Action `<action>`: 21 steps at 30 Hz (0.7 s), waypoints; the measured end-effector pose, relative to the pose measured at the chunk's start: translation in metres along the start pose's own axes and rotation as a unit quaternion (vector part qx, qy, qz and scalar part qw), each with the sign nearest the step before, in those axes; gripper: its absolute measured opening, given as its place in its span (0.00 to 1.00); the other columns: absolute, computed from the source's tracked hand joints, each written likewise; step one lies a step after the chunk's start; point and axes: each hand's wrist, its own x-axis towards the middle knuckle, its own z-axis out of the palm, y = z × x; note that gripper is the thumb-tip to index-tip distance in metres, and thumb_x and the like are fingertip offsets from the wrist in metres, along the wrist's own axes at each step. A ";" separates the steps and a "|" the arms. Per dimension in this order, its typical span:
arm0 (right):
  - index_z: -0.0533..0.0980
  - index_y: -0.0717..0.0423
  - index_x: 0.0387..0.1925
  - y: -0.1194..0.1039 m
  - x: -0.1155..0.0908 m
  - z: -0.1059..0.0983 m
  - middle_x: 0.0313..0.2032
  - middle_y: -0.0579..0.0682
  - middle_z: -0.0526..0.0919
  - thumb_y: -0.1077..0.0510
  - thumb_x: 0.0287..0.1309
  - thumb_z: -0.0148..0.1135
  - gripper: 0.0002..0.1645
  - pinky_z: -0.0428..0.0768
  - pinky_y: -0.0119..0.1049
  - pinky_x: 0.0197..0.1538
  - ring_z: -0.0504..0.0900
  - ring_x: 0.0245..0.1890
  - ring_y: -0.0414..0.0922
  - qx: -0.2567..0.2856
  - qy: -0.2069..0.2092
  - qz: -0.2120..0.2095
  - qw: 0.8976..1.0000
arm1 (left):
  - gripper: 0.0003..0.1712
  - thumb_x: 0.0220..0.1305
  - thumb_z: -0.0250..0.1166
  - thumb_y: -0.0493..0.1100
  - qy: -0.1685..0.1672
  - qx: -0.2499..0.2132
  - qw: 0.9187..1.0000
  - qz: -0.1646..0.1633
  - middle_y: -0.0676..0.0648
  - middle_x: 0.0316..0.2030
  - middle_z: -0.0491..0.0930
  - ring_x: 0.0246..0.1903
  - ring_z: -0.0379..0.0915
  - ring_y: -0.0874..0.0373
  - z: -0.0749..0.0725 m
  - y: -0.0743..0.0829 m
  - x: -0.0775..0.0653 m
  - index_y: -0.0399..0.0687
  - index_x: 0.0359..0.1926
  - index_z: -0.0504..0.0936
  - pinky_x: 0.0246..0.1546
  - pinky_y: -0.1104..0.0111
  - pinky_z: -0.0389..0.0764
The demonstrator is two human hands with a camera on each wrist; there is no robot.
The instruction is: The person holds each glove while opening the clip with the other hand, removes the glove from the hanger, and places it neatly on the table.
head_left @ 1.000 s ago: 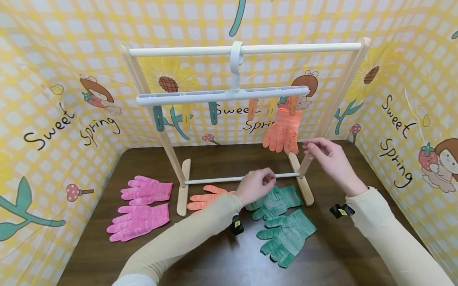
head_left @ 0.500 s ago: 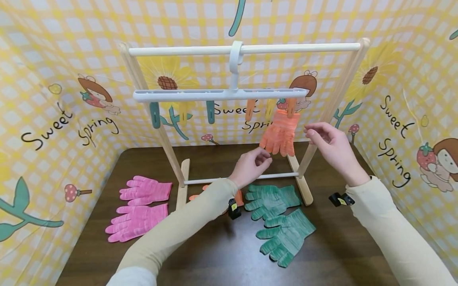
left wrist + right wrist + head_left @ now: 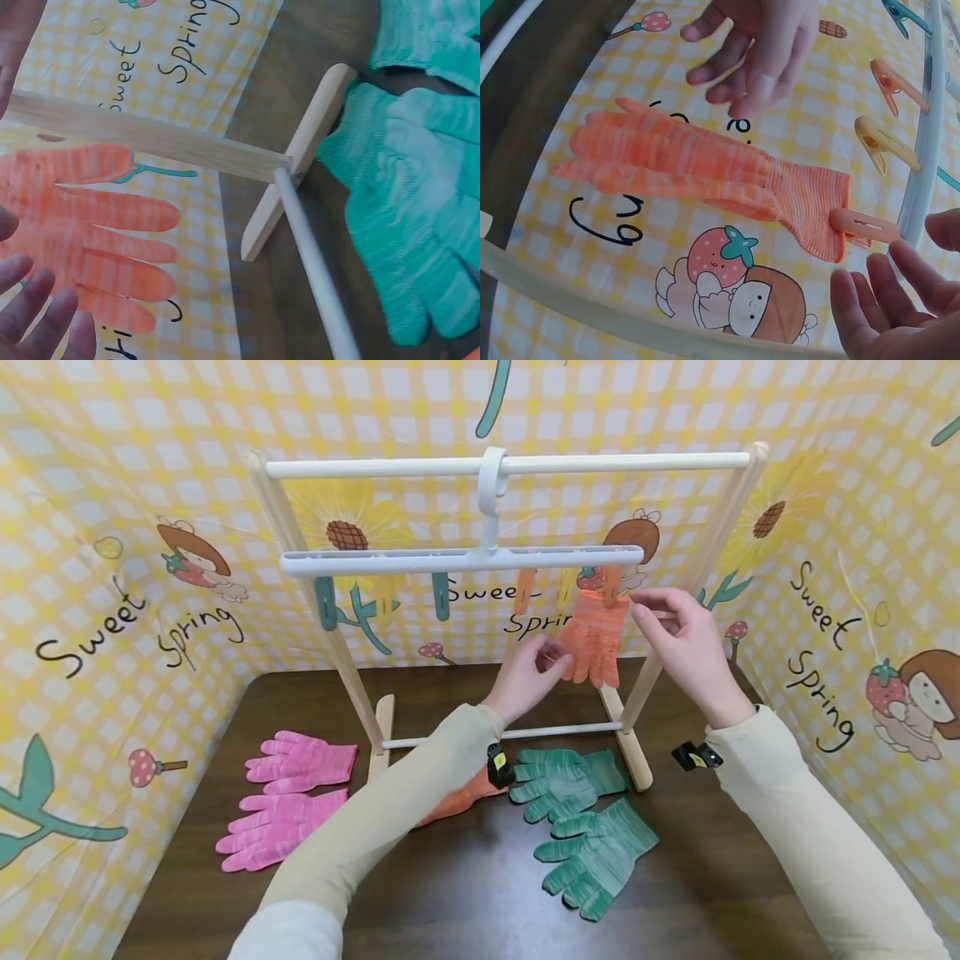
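Note:
An orange knit glove hangs fingers-down by its cuff from an orange clip at the right end of a white hanger. To the glove's left, my left hand hovers with thumb and fingers loosely bent and nothing between them; the right wrist view shows a gap between its fingertips and the glove. My right hand is by the cuff on the other side, its fingertips close to the clip and its fingers parted, holding nothing.
The hanger hooks over a wooden rack and carries several other clips, including a teal clip. On the dark table lie pink gloves, green gloves and another orange glove, partly under my left forearm. Patterned cloth surrounds the table.
My left hand has risen from above the green gloves to beside the hanging orange glove. My right hand has moved up from the glove's fingers to its cuff. The hanger has swung slightly.

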 end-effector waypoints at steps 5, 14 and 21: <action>0.74 0.58 0.54 -0.003 0.008 0.006 0.52 0.51 0.75 0.54 0.63 0.57 0.20 0.74 0.30 0.51 0.76 0.49 0.43 -0.023 0.025 -0.030 0.999 | 0.13 0.65 0.59 0.47 0.051 -0.016 0.999 0.007 0.50 0.41 0.77 0.40 0.73 0.58 -0.001 0.007 0.015 0.45 0.45 0.77 0.44 0.68 0.75; 0.69 0.59 0.58 -0.008 0.024 0.014 0.56 0.53 0.72 0.48 0.62 0.56 0.28 0.74 0.41 0.54 0.73 0.55 0.48 -0.043 0.015 0.004 0.999 | 0.18 0.65 0.59 0.50 0.074 -0.019 0.997 -0.021 0.44 0.47 0.75 0.48 0.71 0.54 -0.005 0.016 0.029 0.43 0.50 0.73 0.48 0.64 0.71; 0.65 0.55 0.63 -0.004 0.036 0.015 0.59 0.55 0.71 0.41 0.61 0.55 0.35 0.68 0.46 0.60 0.69 0.60 0.48 0.004 -0.057 0.062 0.996 | 0.15 0.65 0.58 0.47 0.052 -0.010 0.999 -0.006 0.49 0.48 0.77 0.50 0.74 0.56 -0.002 0.024 0.038 0.48 0.50 0.73 0.49 0.68 0.73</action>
